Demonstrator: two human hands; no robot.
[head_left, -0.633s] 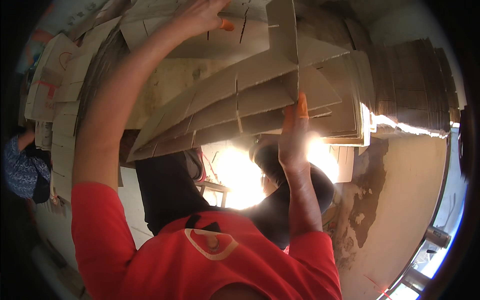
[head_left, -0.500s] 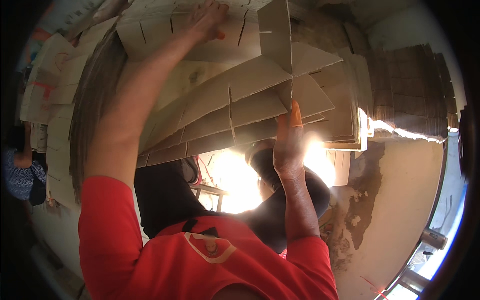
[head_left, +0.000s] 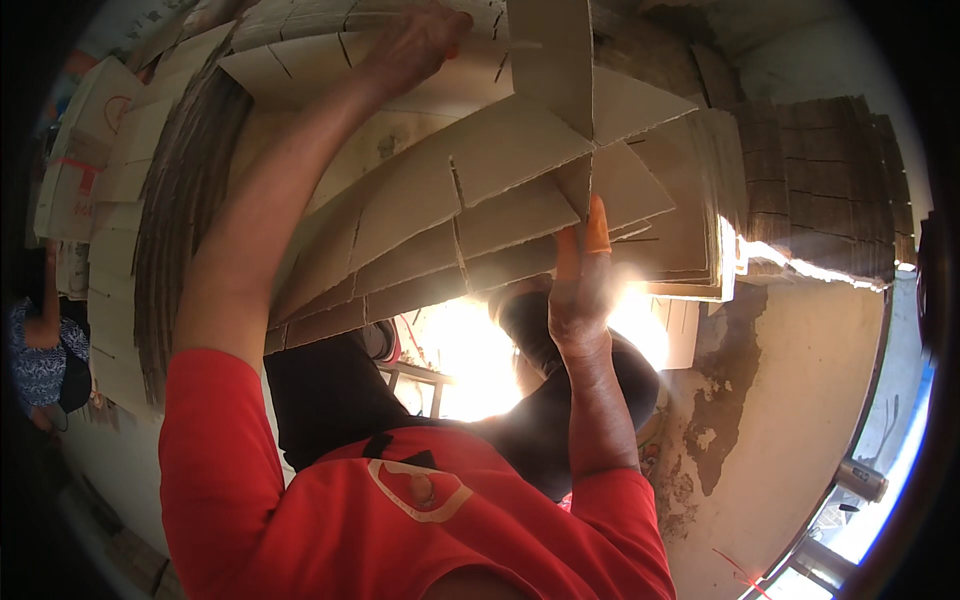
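My right hand (head_left: 582, 300), with orange covers on its fingertips, pinches the near corner of a cardboard partition (head_left: 510, 150). Several slotted strips make up this partition, fanned out toward the left. One crosspiece (head_left: 552, 75) rises upright where it crosses the long strips. Farther off, at the upper left, my left hand (head_left: 420, 45) is closed at the edge of a loose slotted cardboard strip (head_left: 290, 72). An orange cover shows on one of its fingers; the rest of the grip is partly hidden.
Stacks of flat cardboard rise along the left (head_left: 185, 220) and far right (head_left: 825, 170). More cardboard sheets (head_left: 685, 220) lie behind the partition. Beyond the left stack is another person (head_left: 45, 345). Bright light glares from below, near my legs. A stained wall (head_left: 790, 400) stands at right.
My left hand has moved slightly right, and the loose strip has shifted up and left, its end now standing off the stack. The partition's left end has dropped a little in my right hand.
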